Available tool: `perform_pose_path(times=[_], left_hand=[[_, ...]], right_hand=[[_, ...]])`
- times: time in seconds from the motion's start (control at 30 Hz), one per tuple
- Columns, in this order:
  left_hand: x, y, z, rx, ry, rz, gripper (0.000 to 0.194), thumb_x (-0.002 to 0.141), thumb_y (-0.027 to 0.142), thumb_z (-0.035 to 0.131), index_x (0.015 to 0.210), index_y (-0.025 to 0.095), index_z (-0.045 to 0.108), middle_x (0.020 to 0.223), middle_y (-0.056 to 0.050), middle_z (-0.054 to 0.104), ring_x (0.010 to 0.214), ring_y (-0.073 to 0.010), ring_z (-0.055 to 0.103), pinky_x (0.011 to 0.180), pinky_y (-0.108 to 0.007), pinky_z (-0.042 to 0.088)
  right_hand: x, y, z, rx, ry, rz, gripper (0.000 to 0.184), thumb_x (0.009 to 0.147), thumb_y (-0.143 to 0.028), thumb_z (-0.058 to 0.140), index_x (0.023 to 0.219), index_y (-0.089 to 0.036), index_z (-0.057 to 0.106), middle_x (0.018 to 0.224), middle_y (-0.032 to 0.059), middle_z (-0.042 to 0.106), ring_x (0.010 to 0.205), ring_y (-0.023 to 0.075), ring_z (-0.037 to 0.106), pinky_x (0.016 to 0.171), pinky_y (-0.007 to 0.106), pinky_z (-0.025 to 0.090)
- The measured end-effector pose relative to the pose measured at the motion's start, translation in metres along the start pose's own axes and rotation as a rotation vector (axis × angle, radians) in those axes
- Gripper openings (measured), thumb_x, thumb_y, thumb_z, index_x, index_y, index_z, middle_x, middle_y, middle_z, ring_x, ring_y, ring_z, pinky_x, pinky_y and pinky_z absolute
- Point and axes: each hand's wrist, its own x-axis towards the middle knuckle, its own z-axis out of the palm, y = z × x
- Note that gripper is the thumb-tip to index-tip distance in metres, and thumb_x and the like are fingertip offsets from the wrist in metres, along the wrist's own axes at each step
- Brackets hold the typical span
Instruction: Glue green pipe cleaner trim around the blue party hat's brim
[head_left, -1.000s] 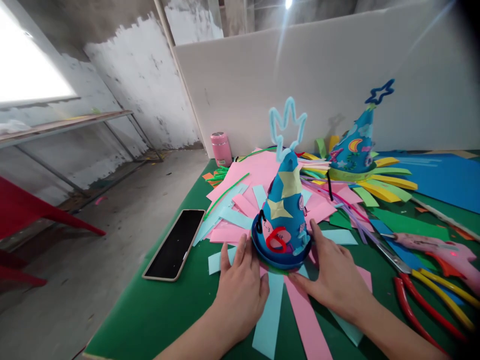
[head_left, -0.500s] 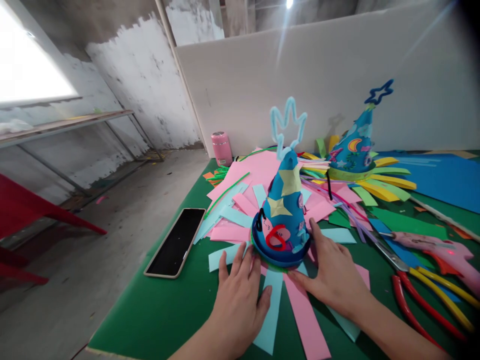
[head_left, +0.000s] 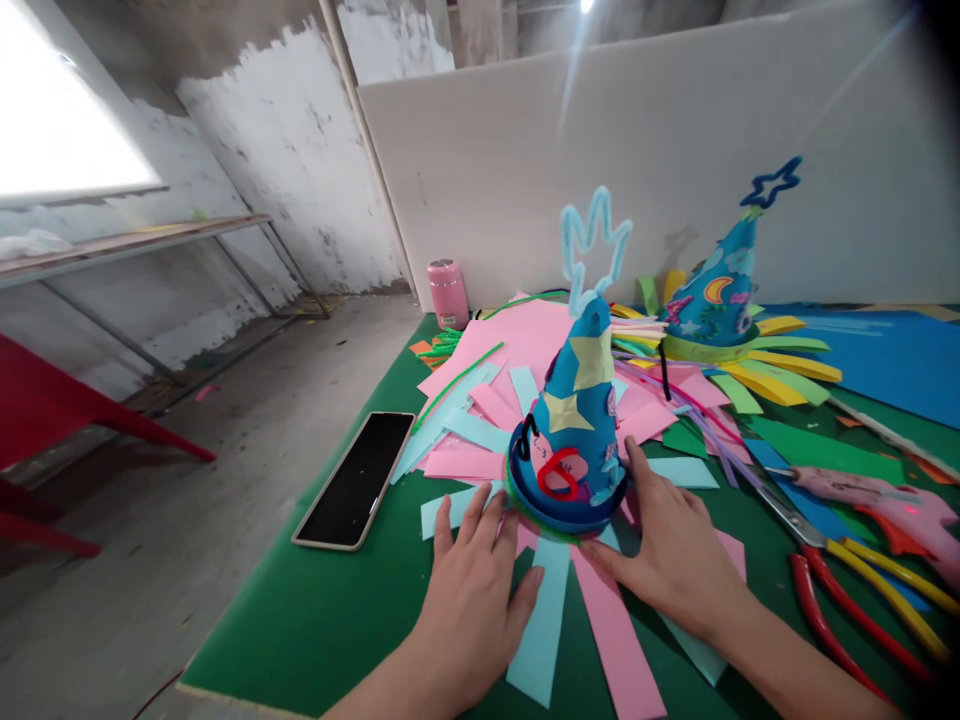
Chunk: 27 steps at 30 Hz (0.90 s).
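Observation:
A blue cone party hat (head_left: 592, 400) stands on the green table, with yellow stars, a red pipe-cleaner loop and a light-blue pipe-cleaner crown (head_left: 598, 240) at its tip. Pink and light-blue paper strips (head_left: 611, 625) fan out from under its brim. My left hand (head_left: 472, 600) lies with fingers spread, fingertips at the brim's left front and on a strip. Curved round the brim's right side is my right hand (head_left: 671, 555), its thumb at the front edge and its fingers against the side.
A phone (head_left: 356, 480) lies at the left. Scissors (head_left: 814, 545) and a pink glue gun (head_left: 877, 495) are at the right. Behind stand a second blue cone hat (head_left: 716, 295) and a pink bottle (head_left: 448, 293). A red chair (head_left: 90, 400) is beyond the table's left edge.
The hat's tip leans slightly more to the right. My left thumb has spread away from the fingers and the left fingers have drawn slightly down the brim. My right hand keeps its place.

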Motion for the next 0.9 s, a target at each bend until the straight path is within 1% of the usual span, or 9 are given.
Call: perform_pose_path(times=[0.2,0.37,0.47,0.57,0.73,0.9], left_hand=[[0.002,0.006,0.001,-0.015,0.026,0.028,0.044,0.085,0.040,0.043,0.121,0.015,0.050,0.129,-0.015,0.050,0.125,-0.0337,0.036,0.101,-0.060,0.025],[0.002,0.006,0.006,-0.035,0.033,0.015,0.046,0.085,0.042,0.043,0.122,0.015,0.049,0.129,-0.016,0.049,0.126,-0.0343,0.035,0.102,-0.060,0.024],[0.001,0.006,0.004,-0.053,0.019,-0.014,0.046,0.084,0.044,0.042,0.121,0.017,0.051,0.128,-0.016,0.051,0.125,-0.0353,0.036,0.101,-0.062,0.022],[-0.001,0.009,0.000,-0.077,0.030,-0.030,0.047,0.085,0.045,0.041,0.121,0.017,0.052,0.125,-0.015,0.052,0.123,-0.0349,0.038,0.101,-0.063,0.022],[-0.004,0.015,0.002,-0.119,0.027,-0.006,0.051,0.085,0.050,0.038,0.121,0.017,0.051,0.128,-0.013,0.051,0.123,-0.0334,0.038,0.102,-0.060,0.024],[-0.003,0.016,0.007,-0.107,0.038,0.019,0.047,0.086,0.044,0.040,0.121,0.015,0.050,0.125,-0.014,0.052,0.120,-0.0323,0.041,0.101,-0.060,0.025]], right_hand=[[-0.001,0.000,-0.001,0.008,-0.006,0.007,0.098,0.069,-0.053,0.056,0.142,-0.015,0.002,0.108,0.0135,0.059,0.100,0.0298,0.054,0.083,0.047,0.038],[0.001,-0.001,-0.001,0.005,0.004,0.005,0.098,0.069,-0.054,0.055,0.142,-0.015,0.002,0.109,0.0142,0.058,0.102,0.0305,0.053,0.084,0.048,0.038],[0.001,-0.002,-0.001,-0.010,-0.004,0.020,0.097,0.070,-0.054,0.055,0.142,-0.014,0.003,0.105,0.0134,0.059,0.099,0.0298,0.054,0.084,0.047,0.038],[0.000,-0.002,-0.001,-0.014,-0.016,0.025,0.097,0.069,-0.054,0.055,0.142,-0.014,0.003,0.104,0.0127,0.059,0.098,0.0289,0.055,0.083,0.046,0.038],[0.000,-0.001,0.000,-0.008,-0.001,0.019,0.098,0.069,-0.054,0.056,0.142,-0.015,0.004,0.106,0.0130,0.058,0.099,0.0294,0.054,0.084,0.047,0.038],[0.001,-0.002,-0.002,0.021,-0.014,0.024,0.100,0.068,-0.053,0.057,0.142,-0.017,0.000,0.106,0.0123,0.059,0.100,0.0288,0.053,0.084,0.047,0.037]])
